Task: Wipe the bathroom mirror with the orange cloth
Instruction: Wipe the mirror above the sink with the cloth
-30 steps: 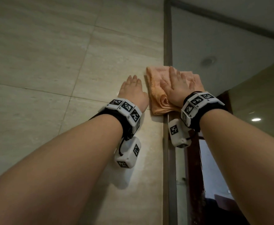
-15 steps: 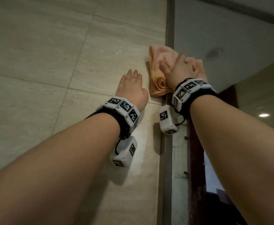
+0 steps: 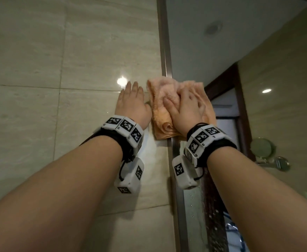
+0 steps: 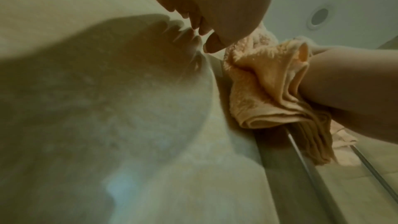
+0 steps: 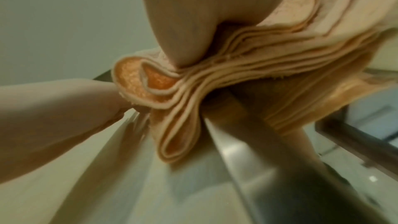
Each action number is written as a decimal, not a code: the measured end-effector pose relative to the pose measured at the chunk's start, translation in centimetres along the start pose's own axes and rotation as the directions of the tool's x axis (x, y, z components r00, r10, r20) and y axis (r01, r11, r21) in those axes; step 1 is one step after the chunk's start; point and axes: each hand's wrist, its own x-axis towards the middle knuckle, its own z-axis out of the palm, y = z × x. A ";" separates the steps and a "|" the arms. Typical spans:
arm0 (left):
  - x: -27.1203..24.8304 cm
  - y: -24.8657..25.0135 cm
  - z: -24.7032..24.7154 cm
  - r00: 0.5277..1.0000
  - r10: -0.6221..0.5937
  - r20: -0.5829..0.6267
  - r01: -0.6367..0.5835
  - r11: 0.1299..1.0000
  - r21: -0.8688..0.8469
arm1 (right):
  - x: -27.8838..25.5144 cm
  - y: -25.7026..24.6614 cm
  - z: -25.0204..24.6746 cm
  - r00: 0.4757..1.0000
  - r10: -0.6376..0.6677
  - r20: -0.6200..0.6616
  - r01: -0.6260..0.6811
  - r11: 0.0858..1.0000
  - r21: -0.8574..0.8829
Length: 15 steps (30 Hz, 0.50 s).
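The orange cloth (image 3: 160, 100) is bunched in folds against the mirror's (image 3: 240, 44) left edge, lapping over its metal frame (image 3: 164, 42). My right hand (image 3: 187, 108) presses on the cloth with its fingers bent into the fabric and the thumb spread to the left. In the right wrist view the cloth's (image 5: 237, 83) layered folds bulge out under the right palm (image 5: 183, 14). My left hand (image 3: 132, 104) lies flat with straight fingers on the tile wall (image 3: 58, 70), just left of the cloth. In the left wrist view the left fingertips (image 4: 198, 25) touch the tile beside the cloth (image 4: 269, 83).
Water drops (image 3: 209, 215) cling to the mirror's lower part below my right wrist. The glass reflects a dark door frame (image 3: 240, 106), a ceiling light (image 3: 266, 91) and a round mirror on an arm (image 3: 263, 148). Glossy beige tiles fill the left.
My right hand pushed the cloth up along the mirror's left edge, then drew it back down level with the left hand. The left hand slid a little lower on the tile.
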 end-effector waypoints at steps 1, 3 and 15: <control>-0.7 0.1 0.0 1.000 0.006 0.011 -0.006 1.000 0.006 | -0.8 0.2 0.1 0.999 0.044 0.011 -0.044 0.999 -0.022; -2.1 0.2 0.0 0.999 0.013 0.041 -0.014 1.000 0.013 | -3.0 0.3 0.0 0.993 0.119 0.026 -0.118 0.993 -0.025; -7.7 0.3 -0.4 0.982 0.040 0.184 -0.037 0.999 -0.021 | -14.7 3.7 0.4 0.970 0.056 0.235 -0.055 0.998 -0.008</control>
